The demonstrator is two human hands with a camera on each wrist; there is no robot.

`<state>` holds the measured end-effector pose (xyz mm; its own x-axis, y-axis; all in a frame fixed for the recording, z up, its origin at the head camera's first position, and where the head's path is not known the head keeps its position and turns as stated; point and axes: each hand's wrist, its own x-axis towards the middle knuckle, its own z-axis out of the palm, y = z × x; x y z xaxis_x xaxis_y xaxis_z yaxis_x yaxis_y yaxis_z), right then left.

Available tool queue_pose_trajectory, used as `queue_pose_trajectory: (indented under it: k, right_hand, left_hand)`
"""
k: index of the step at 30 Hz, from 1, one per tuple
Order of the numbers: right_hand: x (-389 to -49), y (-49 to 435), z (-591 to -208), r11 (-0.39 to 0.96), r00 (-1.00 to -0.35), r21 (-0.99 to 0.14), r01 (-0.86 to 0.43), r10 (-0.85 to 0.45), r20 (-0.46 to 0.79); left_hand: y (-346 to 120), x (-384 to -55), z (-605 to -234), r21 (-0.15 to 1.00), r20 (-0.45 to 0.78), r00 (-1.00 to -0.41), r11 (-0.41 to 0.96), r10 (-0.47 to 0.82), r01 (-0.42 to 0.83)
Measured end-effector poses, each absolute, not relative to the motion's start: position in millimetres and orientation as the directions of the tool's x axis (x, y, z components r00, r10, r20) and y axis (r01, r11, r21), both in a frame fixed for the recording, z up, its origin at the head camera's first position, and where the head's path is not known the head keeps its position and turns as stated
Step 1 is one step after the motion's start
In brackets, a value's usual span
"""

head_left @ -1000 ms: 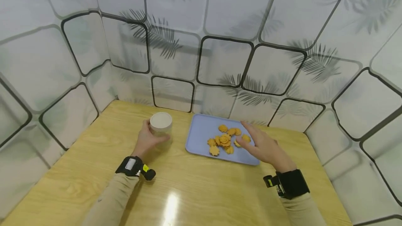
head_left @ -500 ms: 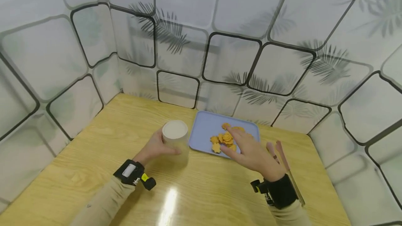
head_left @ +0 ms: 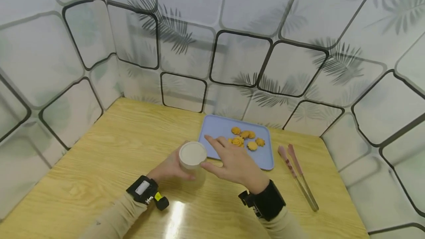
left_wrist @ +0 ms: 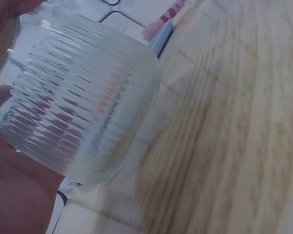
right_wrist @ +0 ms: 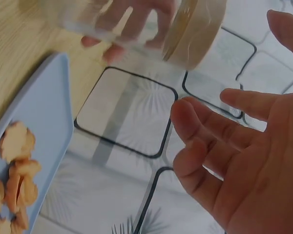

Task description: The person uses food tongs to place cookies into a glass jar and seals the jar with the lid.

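Note:
My left hand (head_left: 170, 167) grips a clear ribbed glass jar (left_wrist: 83, 97) round its side, in front of the blue tray's left end. A pale lid (head_left: 193, 154) covers the jar's top. The far fingers show through the glass in the right wrist view. Close at the lid's right side is my right hand (head_left: 234, 163), its fingers spread and bent a little, with nothing in them. A gap shows between its fingertips and the lid (right_wrist: 198, 34) in the right wrist view.
Behind the hands lies a blue tray (head_left: 212, 128) bearing several golden cookies (head_left: 237, 142), partly covered by the right hand. Tongs (head_left: 300, 180) with pink ends lie to its right. A patterned curtain (head_left: 186, 91) stands along the table's (head_left: 109, 150) back edge.
My left hand has brought the jar rightward and nearer to me. My right hand has moved left from over the tray to the lid, uncovering the tongs and some cookies.

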<state>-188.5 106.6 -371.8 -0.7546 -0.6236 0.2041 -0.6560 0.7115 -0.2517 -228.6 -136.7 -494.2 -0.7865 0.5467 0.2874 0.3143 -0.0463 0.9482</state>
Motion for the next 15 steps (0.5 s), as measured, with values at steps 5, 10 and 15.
queue_pose_trajectory:
  k: [5,10,15]
  right_hand:
    - [-190,91,-378,0.740,-0.774,-0.228,-0.633,-0.608,0.178]
    - [-190,82,-384,0.768,-0.796,-0.210,-0.605,-0.578,0.178]
    - [-189,71,-394,0.788,-0.802,-0.170,-0.591,-0.554,0.222]
  left_hand:
    - [-128,-228,-499,0.945,0.298,-0.761,-0.067,0.576,0.319]
    - [-124,-226,-505,0.947,0.275,-0.763,-0.027,0.584,0.321]
    - [-120,-222,-510,0.954,0.252,-0.773,-0.016,0.582,0.299]
